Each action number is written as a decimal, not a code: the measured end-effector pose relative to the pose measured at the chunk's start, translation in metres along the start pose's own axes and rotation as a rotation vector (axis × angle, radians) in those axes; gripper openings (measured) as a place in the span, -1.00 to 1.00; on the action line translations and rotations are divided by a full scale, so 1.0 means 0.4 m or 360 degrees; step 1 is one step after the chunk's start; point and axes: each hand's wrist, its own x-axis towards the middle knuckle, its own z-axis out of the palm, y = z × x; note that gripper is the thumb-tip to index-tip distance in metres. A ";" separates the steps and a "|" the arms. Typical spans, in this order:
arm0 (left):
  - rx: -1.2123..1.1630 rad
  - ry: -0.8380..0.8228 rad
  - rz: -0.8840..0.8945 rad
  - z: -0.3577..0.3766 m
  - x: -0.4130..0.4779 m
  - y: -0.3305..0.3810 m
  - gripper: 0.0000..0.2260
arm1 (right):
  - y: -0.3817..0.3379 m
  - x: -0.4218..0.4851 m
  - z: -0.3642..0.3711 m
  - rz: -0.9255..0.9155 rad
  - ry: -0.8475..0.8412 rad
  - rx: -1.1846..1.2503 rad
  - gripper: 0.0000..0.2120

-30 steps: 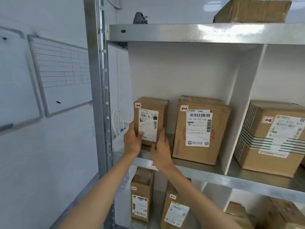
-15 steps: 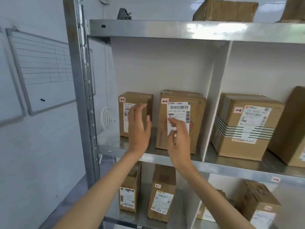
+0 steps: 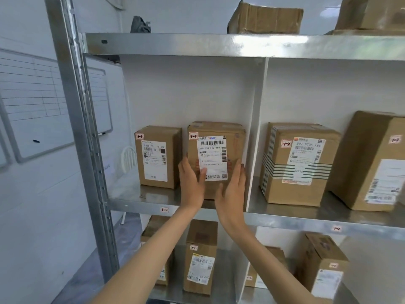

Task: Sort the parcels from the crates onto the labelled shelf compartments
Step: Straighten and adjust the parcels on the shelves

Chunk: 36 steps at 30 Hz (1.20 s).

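Observation:
Two brown parcels tagged 1-1 stand in the left compartment of the middle shelf (image 3: 131, 201), above the shelf's 1-1 label (image 3: 164, 209). The smaller parcel (image 3: 157, 156) stands alone at the left. Both my hands are on the larger parcel (image 3: 215, 129) with the white barcode label. My left hand (image 3: 191, 185) lies against its left front edge, thumb on the label. My right hand (image 3: 232, 189) presses its right side with straight fingers, close to the white divider (image 3: 256, 128).
Right of the divider, two parcels tagged 1-2 (image 3: 300, 163) (image 3: 372, 161) fill that compartment. More parcels stand on the lower shelf (image 3: 200, 255) and on top (image 3: 265, 18). A steel post (image 3: 74, 106) and a whiteboard (image 3: 32, 102) are at the left.
My hands left the smaller parcel at the left and moved right onto the larger barcode parcel. The camera view shifted right with them.

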 end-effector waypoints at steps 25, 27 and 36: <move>0.0112 0.0191 0.0290 -0.028 0.012 0.029 -0.55 | -0.033 -0.001 -0.017 -0.0236 -0.0156 -0.0104 -0.30; 0.0093 0.0252 0.0431 -0.037 0.003 0.058 -0.63 | -0.051 -0.004 -0.036 -0.0326 -0.0155 -0.0070 -0.33; 0.0138 0.0412 0.0784 -0.004 -0.075 0.241 -0.80 | -0.072 0.009 -0.232 -0.0608 0.0049 0.0120 -0.45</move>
